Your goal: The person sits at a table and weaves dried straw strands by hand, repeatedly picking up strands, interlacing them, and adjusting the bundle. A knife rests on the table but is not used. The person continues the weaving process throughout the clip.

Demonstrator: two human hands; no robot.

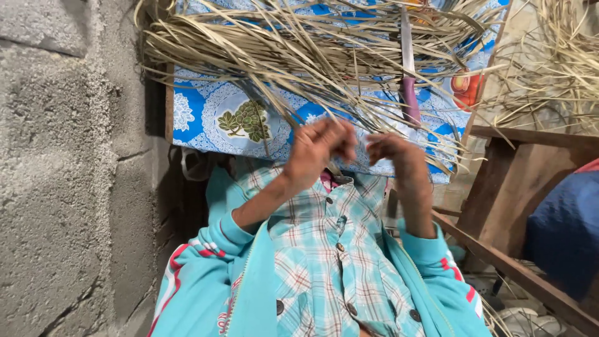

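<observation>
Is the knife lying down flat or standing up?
Lying flat. The knife rests lengthwise on the dry leaf strips covering the table, purple handle toward the person.

Left hand (315, 150) and right hand (393, 153) raised close together, fingers curled, forearms bent upward

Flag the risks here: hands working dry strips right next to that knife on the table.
1. The knife lies bare on the table, half buried in dry palm strips, close beyond the right hand; pulling a strip could drag it or meet the blade.
2. The strips are tangled, so a tug by the left hand may pull the heap off the edge.
3. The hands look blurred, so how they grip is unclear.
</observation>
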